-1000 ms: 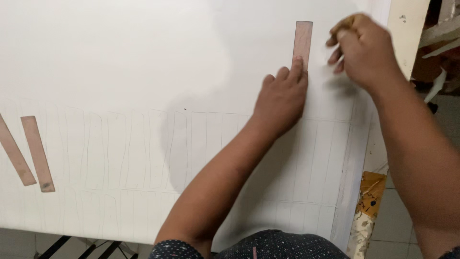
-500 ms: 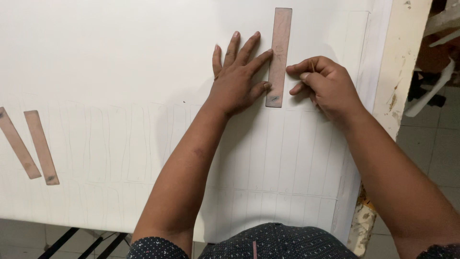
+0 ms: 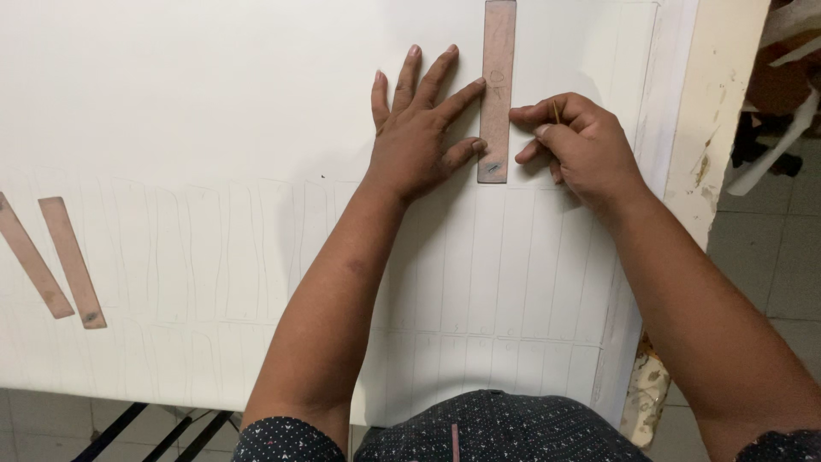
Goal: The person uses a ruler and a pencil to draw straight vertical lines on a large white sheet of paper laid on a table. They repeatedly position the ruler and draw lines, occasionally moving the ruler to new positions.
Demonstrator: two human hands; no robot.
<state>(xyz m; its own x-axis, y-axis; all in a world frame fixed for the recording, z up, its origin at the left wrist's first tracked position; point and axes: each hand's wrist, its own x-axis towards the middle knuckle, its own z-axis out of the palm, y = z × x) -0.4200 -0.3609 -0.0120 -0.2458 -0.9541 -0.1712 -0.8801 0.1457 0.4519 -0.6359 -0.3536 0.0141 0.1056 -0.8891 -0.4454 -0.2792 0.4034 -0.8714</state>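
Near the bench's far right corner, our left hand [image 3: 419, 128] lies spread, pinning the brown template strip [image 3: 497, 90] to the white sheet [image 3: 214, 103]; our right hand [image 3: 577, 145] pinches a pencil [image 3: 555, 111] beside it. We judge tracing underway; next needs steady pressure

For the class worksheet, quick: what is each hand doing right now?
Left hand: open, fingers spread, pressing the brown strip flat.
Right hand: closed, pinching a thin pencil beside the strip.
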